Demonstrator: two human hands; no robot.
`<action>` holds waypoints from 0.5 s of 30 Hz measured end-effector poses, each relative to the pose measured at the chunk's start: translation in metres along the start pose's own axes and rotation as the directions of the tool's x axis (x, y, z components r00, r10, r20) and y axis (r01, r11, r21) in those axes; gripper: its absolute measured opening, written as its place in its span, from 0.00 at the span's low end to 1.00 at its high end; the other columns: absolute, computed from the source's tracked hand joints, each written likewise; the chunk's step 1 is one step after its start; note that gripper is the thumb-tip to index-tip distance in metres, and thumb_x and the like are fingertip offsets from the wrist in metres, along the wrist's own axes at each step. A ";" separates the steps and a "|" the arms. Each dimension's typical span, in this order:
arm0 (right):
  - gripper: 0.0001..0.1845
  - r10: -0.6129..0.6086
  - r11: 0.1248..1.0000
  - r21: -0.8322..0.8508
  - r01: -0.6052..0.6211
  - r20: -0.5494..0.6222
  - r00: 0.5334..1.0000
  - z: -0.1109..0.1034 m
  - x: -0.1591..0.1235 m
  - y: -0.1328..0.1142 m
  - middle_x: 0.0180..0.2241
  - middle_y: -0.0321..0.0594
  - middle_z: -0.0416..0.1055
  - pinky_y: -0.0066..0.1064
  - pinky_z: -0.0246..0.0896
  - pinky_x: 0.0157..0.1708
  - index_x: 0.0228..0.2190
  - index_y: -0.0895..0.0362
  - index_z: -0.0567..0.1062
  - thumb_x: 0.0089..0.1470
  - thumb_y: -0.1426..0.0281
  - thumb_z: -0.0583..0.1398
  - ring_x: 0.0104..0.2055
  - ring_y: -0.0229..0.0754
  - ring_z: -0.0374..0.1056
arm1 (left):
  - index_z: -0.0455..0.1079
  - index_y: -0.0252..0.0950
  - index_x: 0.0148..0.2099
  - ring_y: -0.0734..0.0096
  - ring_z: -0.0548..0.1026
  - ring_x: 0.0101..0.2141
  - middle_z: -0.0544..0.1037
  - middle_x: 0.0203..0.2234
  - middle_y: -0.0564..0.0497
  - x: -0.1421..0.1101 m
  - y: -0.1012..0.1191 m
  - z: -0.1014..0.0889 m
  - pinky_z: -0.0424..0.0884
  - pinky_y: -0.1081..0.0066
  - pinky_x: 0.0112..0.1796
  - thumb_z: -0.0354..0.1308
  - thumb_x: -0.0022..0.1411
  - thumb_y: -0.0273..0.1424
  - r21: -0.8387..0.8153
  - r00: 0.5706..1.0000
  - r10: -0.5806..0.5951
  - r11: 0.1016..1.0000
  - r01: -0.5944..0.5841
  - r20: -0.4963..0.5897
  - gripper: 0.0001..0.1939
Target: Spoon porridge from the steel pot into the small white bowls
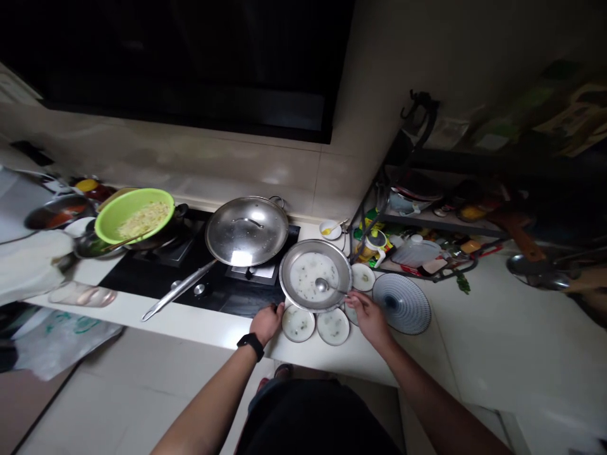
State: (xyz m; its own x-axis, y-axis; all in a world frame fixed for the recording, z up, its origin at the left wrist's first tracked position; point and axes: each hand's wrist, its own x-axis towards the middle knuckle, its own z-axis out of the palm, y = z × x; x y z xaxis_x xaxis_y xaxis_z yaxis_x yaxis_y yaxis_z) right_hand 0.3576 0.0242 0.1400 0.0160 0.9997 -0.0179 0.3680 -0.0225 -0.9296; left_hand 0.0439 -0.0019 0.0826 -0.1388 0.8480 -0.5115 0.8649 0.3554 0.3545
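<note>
My right hand (368, 316) grips the handle of a metal spoon (322, 285), its bowl dipped in white liquid with dark bits. The liquid fills a wide metal basin (284, 278). Curled beside the basin at the counter's front is my left hand (267, 325), wearing a black wristband; its fingertips are hidden, so what it holds, if anything, does not show. Small dishes with the same pale liquid surround the basin: a front left dish (298, 324), a front middle dish (333, 327) and a right dish (363, 277). Another is partly covered by my right hand.
A lidded pan (246, 230) stands on the black stove (215, 297), its long handle pointing front left. Further left sits a green basin (107, 218) of pale shreds. A patterned bowl (408, 303) lies right of my hand, before a shelf rack (446, 221) of bottles.
</note>
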 end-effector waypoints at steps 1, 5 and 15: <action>0.26 0.074 0.995 0.074 -0.072 -0.015 0.997 0.008 0.004 0.005 0.36 0.49 0.82 0.47 0.77 0.43 0.41 0.55 0.79 0.58 0.45 0.59 0.37 0.54 0.81 | 0.75 0.34 0.45 0.55 0.81 0.47 0.84 0.42 0.36 0.000 0.000 0.000 0.70 0.66 0.44 0.36 0.74 0.49 -0.004 1.000 -0.003 1.000 0.003 0.003 0.32; 0.28 0.273 0.914 0.327 -0.241 -0.056 0.960 0.023 0.008 0.015 0.31 0.46 0.82 0.48 0.77 0.42 0.38 0.56 0.77 0.51 0.43 0.64 0.37 0.55 0.81 | 0.75 0.33 0.46 0.54 0.81 0.46 0.84 0.42 0.35 -0.003 0.000 -0.003 0.70 0.65 0.43 0.36 0.74 0.50 -0.022 1.000 -0.007 1.000 0.007 0.011 0.32; 0.22 0.416 0.766 0.571 -0.296 -0.089 0.905 0.007 0.001 0.009 0.33 0.43 0.81 0.51 0.76 0.46 0.34 0.55 0.77 0.47 0.52 0.71 0.37 0.54 0.81 | 0.75 0.34 0.47 0.55 0.81 0.46 0.84 0.42 0.36 -0.002 -0.003 -0.007 0.69 0.66 0.43 0.36 0.74 0.48 -0.017 1.000 0.017 1.000 -0.017 0.020 0.31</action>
State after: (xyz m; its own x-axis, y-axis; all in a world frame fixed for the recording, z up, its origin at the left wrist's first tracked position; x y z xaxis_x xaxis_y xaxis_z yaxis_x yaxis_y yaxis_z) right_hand 0.3549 0.0251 0.1288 0.2505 0.8946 -0.3702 -0.2537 -0.3083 -0.9168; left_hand 0.0386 -0.0017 0.0883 -0.1144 0.8457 -0.5213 0.8585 0.3482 0.3765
